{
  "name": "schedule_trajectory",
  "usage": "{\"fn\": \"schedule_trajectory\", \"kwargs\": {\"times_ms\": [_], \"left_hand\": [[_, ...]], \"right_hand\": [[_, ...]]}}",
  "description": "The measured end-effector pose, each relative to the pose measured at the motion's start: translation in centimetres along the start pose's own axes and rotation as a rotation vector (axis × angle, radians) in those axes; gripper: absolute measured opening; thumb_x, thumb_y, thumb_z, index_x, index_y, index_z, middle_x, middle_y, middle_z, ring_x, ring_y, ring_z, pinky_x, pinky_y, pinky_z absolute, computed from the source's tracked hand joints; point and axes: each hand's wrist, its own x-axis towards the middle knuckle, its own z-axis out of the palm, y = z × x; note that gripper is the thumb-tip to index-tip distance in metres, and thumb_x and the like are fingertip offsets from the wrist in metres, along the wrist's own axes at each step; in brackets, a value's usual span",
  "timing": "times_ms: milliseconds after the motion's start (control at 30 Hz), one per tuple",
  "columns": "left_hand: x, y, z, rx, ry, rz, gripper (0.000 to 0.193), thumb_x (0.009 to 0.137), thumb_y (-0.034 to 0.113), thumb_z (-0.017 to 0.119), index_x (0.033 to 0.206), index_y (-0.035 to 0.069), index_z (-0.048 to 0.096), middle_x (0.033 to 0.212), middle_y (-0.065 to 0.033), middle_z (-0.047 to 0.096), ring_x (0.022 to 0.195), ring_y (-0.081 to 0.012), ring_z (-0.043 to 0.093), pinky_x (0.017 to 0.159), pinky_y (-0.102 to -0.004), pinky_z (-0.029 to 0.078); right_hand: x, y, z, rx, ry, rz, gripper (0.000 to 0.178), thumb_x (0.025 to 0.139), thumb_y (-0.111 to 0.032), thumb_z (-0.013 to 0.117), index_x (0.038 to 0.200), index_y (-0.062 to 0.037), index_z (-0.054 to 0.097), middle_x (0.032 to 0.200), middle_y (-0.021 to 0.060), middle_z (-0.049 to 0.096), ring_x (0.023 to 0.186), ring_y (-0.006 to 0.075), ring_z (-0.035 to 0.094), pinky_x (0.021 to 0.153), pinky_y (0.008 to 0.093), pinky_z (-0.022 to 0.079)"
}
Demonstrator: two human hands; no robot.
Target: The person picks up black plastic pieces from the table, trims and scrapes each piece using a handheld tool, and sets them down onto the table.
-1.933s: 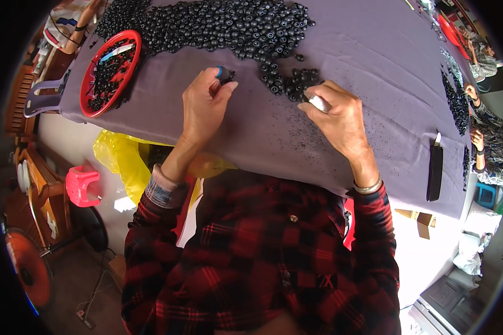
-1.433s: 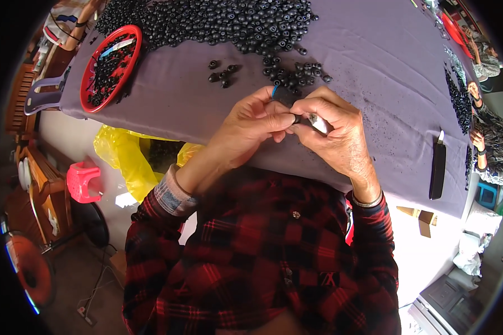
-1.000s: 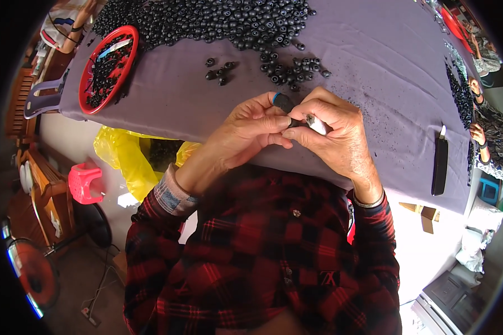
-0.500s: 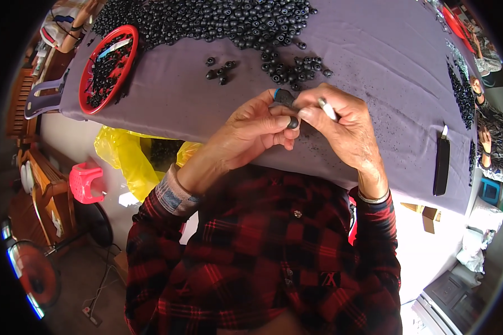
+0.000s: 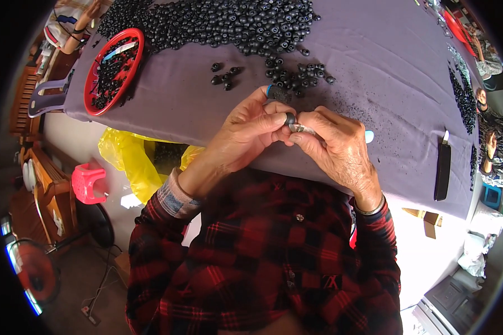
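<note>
Between thumb and fingers, my left hand [image 5: 245,133] pinches a small round black rubbery piece [image 5: 290,118]. A dark fingertip cover with a blue rim [image 5: 278,94] is on its index finger. My right hand [image 5: 341,146] is closed around a slim tool with a shiny metallic front part [image 5: 303,129]; its pale rounded handle end [image 5: 369,136] sticks out behind the knuckles. The tool's front meets or nearly meets the black piece; the exact contact is too small to tell. Beyond my hands lies a small group of similar black pieces [image 5: 296,75].
A large heap of black pieces [image 5: 223,25] covers the far side of the purple cloth [image 5: 385,67]. At left stands a red basin [image 5: 88,92] with small black bits. A black-handled cutter [image 5: 443,167] lies at right. A yellow bag [image 5: 126,159] hangs below the table edge. Other people sit around.
My right hand has turned over and lowered slightly, bringing the tool's metallic front to the black piece. The pale handle now points right, behind the hand. My left hand keeps its pinch.
</note>
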Motion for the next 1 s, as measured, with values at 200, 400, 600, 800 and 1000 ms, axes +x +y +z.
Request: {"fn": "schedule_trajectory", "kwargs": {"times_ms": [200, 400, 600, 800, 1000], "left_hand": [[0.1, 0.0, -0.3, 0.022, -0.008, -0.003, 0.031, 0.092, 0.011, 0.060, 0.118, 0.007, 0.043, 0.097, -0.0071, 0.057, 0.084, -0.0138, 0.055, 0.078, -0.0293, 0.047], [0.1, -0.3, -0.8, 0.027, -0.013, -0.005, 0.030, 0.092, 0.008, 0.059, 0.118, 0.006, 0.044, 0.101, -0.0090, 0.059, 0.086, -0.0158, 0.059, 0.077, -0.0322, 0.050], [-1.0, -2.2, 0.1, 0.172, -0.068, -0.123, 0.036, 0.089, -0.001, 0.058, 0.121, 0.011, 0.048, 0.099, -0.0105, 0.063, 0.088, -0.0187, 0.062, 0.075, -0.0350, 0.053], [-0.1, -1.0, -0.9, 0.016, -0.008, -0.042, 0.034, 0.090, 0.003, 0.060, 0.121, 0.009, 0.048, 0.102, -0.0113, 0.062, 0.090, -0.0208, 0.062, 0.075, -0.0350, 0.053], [-0.1, -0.8, -0.6, 0.016, -0.042, -0.118, 0.039, 0.088, 0.002, 0.060, 0.123, 0.005, 0.043, 0.099, -0.0078, 0.060, 0.090, -0.0165, 0.061, 0.074, -0.0311, 0.053]], "right_hand": [[-0.2, 0.6, 0.5, 0.092, 0.017, 0.009, 0.015, 0.080, -0.009, 0.073, 0.092, -0.0050, 0.065, 0.073, 0.0058, 0.061, 0.060, 0.0214, 0.061, 0.055, 0.0303, 0.049], [-0.2, 0.4, 0.8, 0.153, 0.012, 0.047, 0.013, 0.082, -0.008, 0.072, 0.091, -0.0032, 0.064, 0.076, 0.0070, 0.064, 0.064, 0.0201, 0.063, 0.058, 0.0296, 0.050], [0.4, 2.3, -1.5, 0.204, 0.224, 0.461, 0.017, 0.093, -0.021, 0.063, 0.090, -0.0044, 0.064, 0.065, 0.0039, 0.054, 0.062, 0.0082, 0.045, 0.057, 0.0252, 0.044], [-0.2, 1.8, -1.5, 0.228, 0.083, 0.275, 0.018, 0.088, -0.018, 0.067, 0.095, -0.0025, 0.064, 0.074, 0.0016, 0.056, 0.065, 0.0092, 0.048, 0.059, 0.0242, 0.043], [-0.3, -0.7, 0.7, 0.303, 0.043, 0.127, 0.018, 0.073, -0.003, 0.077, 0.087, -0.0029, 0.066, 0.075, 0.0043, 0.059, 0.063, 0.0143, 0.056, 0.055, 0.0276, 0.045]]}}
